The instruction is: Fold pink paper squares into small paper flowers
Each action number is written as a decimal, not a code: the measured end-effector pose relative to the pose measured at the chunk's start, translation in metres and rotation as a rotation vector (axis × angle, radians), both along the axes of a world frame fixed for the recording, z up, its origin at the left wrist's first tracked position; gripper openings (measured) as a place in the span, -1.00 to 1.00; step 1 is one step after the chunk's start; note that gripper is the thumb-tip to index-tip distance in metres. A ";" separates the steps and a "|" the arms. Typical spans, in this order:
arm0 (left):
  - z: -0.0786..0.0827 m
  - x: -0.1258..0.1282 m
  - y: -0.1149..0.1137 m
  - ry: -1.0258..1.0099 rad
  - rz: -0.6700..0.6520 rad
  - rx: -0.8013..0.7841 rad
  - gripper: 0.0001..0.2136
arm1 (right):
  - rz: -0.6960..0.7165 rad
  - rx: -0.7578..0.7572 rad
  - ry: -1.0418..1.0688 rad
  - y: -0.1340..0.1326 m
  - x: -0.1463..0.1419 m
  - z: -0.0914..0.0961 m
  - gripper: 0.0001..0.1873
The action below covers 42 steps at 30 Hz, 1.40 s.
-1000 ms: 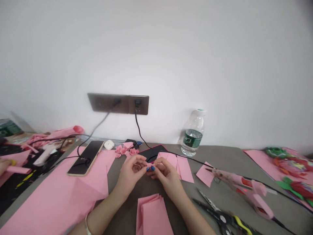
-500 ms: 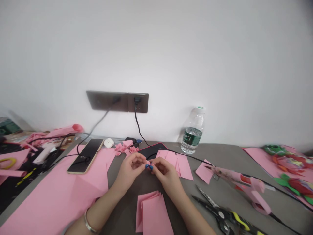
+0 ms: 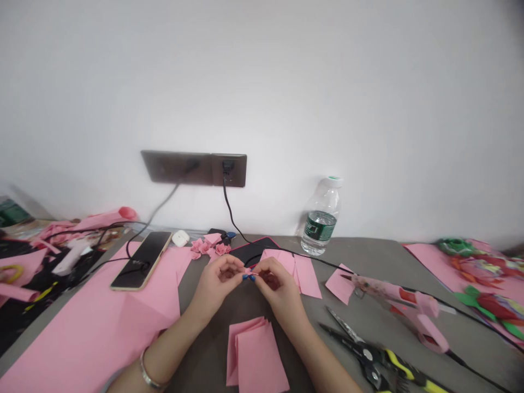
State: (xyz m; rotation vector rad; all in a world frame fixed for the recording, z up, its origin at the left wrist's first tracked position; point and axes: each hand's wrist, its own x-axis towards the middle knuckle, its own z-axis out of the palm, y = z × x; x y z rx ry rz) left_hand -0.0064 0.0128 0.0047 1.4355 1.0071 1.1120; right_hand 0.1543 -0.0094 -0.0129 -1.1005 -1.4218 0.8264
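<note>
Between the fingertips of both hands sits a small piece of pink paper (image 3: 248, 271), mostly hidden by the fingers. My left hand (image 3: 221, 281) pinches it from the left, and my right hand (image 3: 278, 281) pinches it from the right; the blue-nailed thumbs almost meet. Just below the hands lies a stack of folded pink paper (image 3: 258, 355). Behind them are several small pink paper flowers (image 3: 204, 246) and some pink paper pieces (image 3: 305, 273) by a dark mat (image 3: 251, 251).
On the right lie a pink glue gun (image 3: 405, 303), open scissors (image 3: 368, 355) and colourful paper flowers (image 3: 497, 303). A water bottle (image 3: 320, 224) stands by the wall. At left, a phone (image 3: 142, 261) rests on a large pink sheet (image 3: 98, 338). Black cables (image 3: 233, 213) cross the table.
The whole view has shifted very slightly. Both hands stay in nearly the same place, with the thumbs a little closer together on the small pink paper.
</note>
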 end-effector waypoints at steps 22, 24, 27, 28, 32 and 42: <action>-0.001 -0.001 -0.003 0.063 0.016 0.072 -0.94 | 0.025 0.031 -0.094 -0.003 0.003 0.008 -0.89; 0.001 0.000 -0.004 0.056 0.031 0.080 -0.94 | 0.003 0.014 -0.054 -0.003 0.001 0.006 -0.89; 0.002 0.002 -0.005 0.024 0.050 0.087 -0.93 | -0.027 -0.024 -0.004 -0.002 0.000 0.003 -0.88; 0.002 0.003 -0.005 0.018 0.053 0.086 -0.92 | -0.030 -0.038 0.003 -0.002 -0.001 0.002 -0.87; 0.004 0.003 -0.005 0.042 0.058 0.096 -0.92 | -0.027 -0.062 0.009 -0.002 -0.001 0.002 -0.86; 0.010 -0.004 -0.006 0.437 0.055 0.408 -0.92 | 0.006 -0.053 -0.056 -0.002 0.001 -0.001 -0.88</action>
